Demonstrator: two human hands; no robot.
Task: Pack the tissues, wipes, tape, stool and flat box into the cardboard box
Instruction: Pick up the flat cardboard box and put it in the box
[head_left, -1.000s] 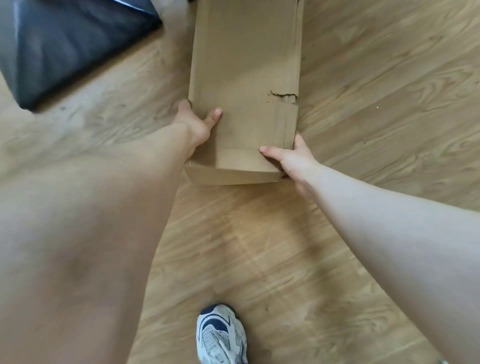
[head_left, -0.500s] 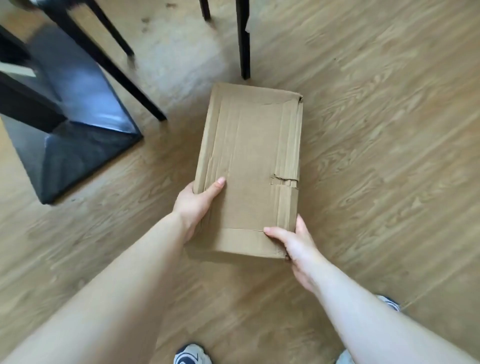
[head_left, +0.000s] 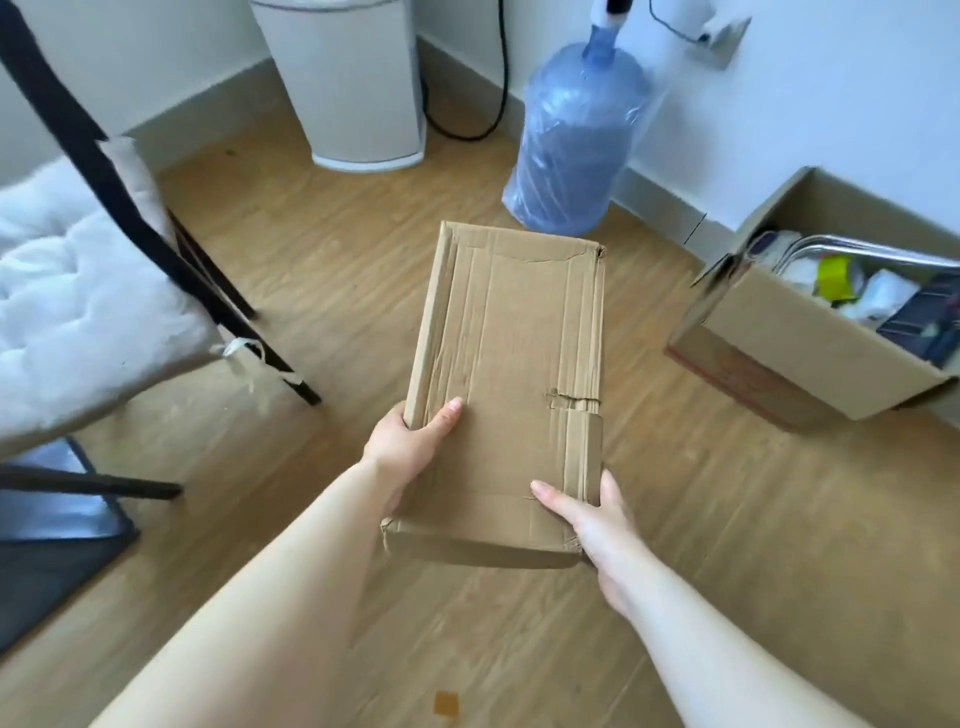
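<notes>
I hold the flat box (head_left: 519, 364), a worn brown cardboard carton with a torn right edge, level above the wooden floor. My left hand (head_left: 410, 447) grips its left side, thumb on top. My right hand (head_left: 592, 519) grips its near right corner. The open cardboard box (head_left: 779, 358) stands on the floor at the right, by the wall. Inside it I see the metal legs of the stool (head_left: 857, 252), a roll of yellow-green tape (head_left: 839, 278) and white packs (head_left: 883, 296).
A blue water jug (head_left: 576, 135) in plastic wrap stands against the wall behind the flat box. A white bin (head_left: 353, 83) is at the back. A black-framed chair with a white cushion (head_left: 78, 296) is at the left.
Both hands have lifted the flat box off the floor. My view has risen, so the wall, jug, bin and open cardboard box have come into sight.
</notes>
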